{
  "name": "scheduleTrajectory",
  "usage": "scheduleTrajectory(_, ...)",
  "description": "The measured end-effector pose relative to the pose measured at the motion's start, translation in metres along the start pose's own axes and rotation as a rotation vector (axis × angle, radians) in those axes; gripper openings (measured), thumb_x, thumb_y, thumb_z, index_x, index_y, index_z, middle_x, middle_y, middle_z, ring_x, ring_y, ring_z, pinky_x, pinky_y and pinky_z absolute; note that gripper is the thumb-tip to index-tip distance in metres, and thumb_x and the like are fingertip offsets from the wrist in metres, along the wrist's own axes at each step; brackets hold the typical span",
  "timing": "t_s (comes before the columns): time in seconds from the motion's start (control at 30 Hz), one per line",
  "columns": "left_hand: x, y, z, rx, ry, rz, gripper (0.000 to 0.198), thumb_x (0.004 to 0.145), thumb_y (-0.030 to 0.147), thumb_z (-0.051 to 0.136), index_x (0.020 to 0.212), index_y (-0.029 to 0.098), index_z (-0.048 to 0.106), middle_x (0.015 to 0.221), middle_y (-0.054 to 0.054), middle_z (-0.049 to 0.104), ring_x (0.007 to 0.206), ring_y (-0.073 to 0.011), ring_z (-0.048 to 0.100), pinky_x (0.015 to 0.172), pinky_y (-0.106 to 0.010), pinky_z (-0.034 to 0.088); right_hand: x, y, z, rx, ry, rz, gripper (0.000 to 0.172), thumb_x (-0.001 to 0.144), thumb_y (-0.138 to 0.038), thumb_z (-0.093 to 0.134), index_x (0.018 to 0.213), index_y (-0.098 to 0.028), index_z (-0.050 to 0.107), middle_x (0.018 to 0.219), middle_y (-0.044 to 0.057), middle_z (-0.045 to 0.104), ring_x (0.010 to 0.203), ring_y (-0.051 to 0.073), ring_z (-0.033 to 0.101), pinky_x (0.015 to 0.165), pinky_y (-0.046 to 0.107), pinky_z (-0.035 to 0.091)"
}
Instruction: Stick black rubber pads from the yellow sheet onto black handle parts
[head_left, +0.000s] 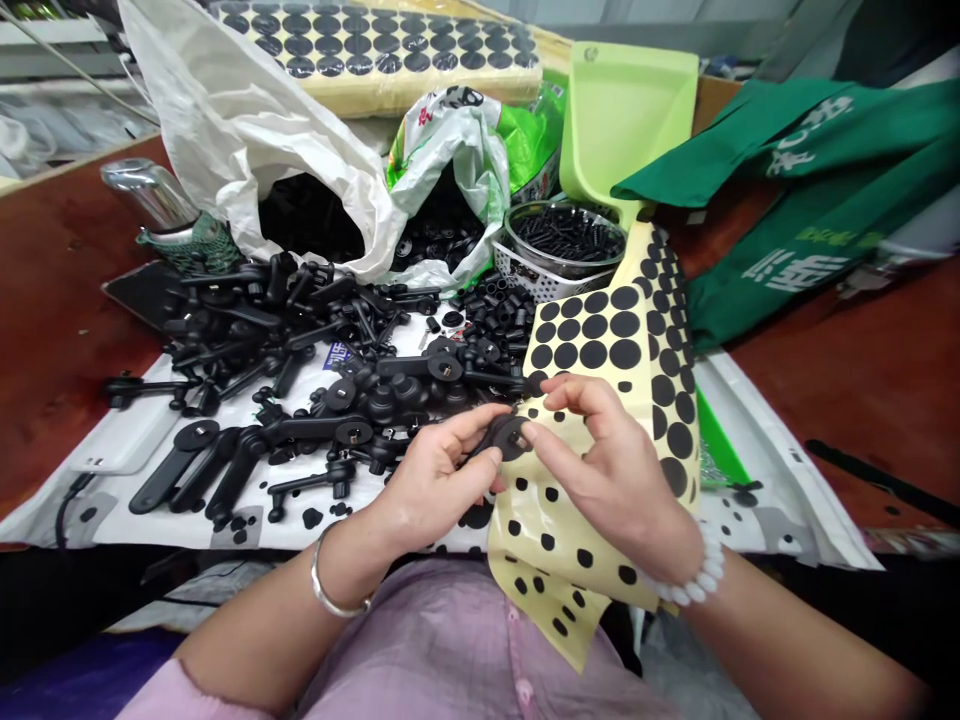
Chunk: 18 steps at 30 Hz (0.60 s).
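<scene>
My left hand (450, 455) is closed around a black plastic arm with a round disc end (511, 438). The disc faces up and has a small metal piece at its centre. At the disc's right edge, my right hand (611, 470) presses with its thumb, while its index finger is bent above the part. Its other fingers are partly hidden. Beneath the hands lies a yellow backing sheet (592, 515) of black stickers, hanging over the table's front edge. Left of my hands, similar black plastic arms (247, 440) lie heaped.
Behind the heap stand a white sack (247, 110) and a plastic bag (465, 150) of black parts. A basket (525, 275) supports a bowl of black screws (570, 232). A light green dustpan (630, 120), a green cloth bag (810, 200) and a metal-capped jar (154, 195) surround them.
</scene>
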<state>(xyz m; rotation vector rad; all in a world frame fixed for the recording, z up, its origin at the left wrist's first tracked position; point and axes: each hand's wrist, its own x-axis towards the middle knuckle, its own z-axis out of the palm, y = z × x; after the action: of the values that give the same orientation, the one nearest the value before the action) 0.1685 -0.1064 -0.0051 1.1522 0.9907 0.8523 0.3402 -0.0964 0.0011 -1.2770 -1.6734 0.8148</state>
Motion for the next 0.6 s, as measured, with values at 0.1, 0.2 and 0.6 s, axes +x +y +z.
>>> scheduleTrajectory(0.1,0.001,0.000,0.000,-0.015,-0.016,-0.012,0.045,0.078,0.023,0.060,0.121,0.011,0.054,0.065,-0.001,0.062,0.052,-0.0101,0.054,0.048,-0.020,0.044,0.003,-0.002,-0.001,0.178,-0.152,0.088,0.022,0.083,-0.036,0.064,0.094,-0.022,0.050,0.088,0.002,0.054,0.076,0.018,0.054,0.067,0.029,0.046)
scheduleTrajectory(0.2,0.001,-0.001,0.002,-0.006,-0.002,0.005,0.040,0.080,0.031,0.059,0.116,0.012,0.058,0.059,0.000,0.058,0.047,-0.0086,0.051,0.041,-0.017,0.039,0.007,-0.008,-0.001,0.265,-0.319,0.148,0.020,0.088,-0.040,0.058,0.085,-0.021,0.052,0.075,0.000,0.054,0.066,0.016,0.052,0.059,0.027,0.045)
scheduleTrajectory(0.6,-0.023,-0.010,-0.001,-0.133,0.049,0.040,0.034,0.076,0.029,0.064,0.106,0.012,0.067,0.067,-0.002,0.059,0.045,-0.0029,0.045,0.043,-0.013,0.041,-0.003,0.004,0.003,0.077,-0.317,0.092,0.033,0.090,-0.051,0.049,0.078,-0.022,0.057,0.057,-0.001,0.053,0.049,0.014,0.050,0.044,0.021,0.044)
